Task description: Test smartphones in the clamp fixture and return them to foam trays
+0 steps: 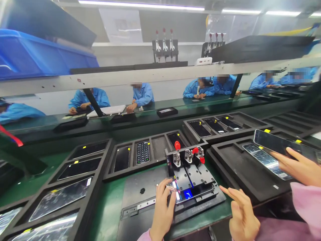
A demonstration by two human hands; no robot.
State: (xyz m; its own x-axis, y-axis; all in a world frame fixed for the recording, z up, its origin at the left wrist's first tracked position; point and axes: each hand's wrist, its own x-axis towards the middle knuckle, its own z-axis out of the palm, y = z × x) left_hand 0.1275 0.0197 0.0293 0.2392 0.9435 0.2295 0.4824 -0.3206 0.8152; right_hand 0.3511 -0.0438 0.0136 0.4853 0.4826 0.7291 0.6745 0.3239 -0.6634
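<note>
My left hand (163, 207) pinches a small clear film strip (172, 188) at the near left corner of a black-screened phone (193, 194), which lies in a black metal fixture (190, 177) with red-handled toggle clamps (177, 145). My right hand (242, 217) rests beside the fixture's near right edge, fingers apart, holding nothing. A blue glow shows on the phone's screen. Further right, another person's hand (298, 164) in a pink sleeve holds up a dark phone (283, 144) over a black foam tray (238, 174).
Black foam trays (130, 160) holding several phones surround the fixture on a green bench. A white shelf rail (160, 75) and a blue plastic bin (37, 53) sit above. Several people in blue smocks work at a facing bench beyond.
</note>
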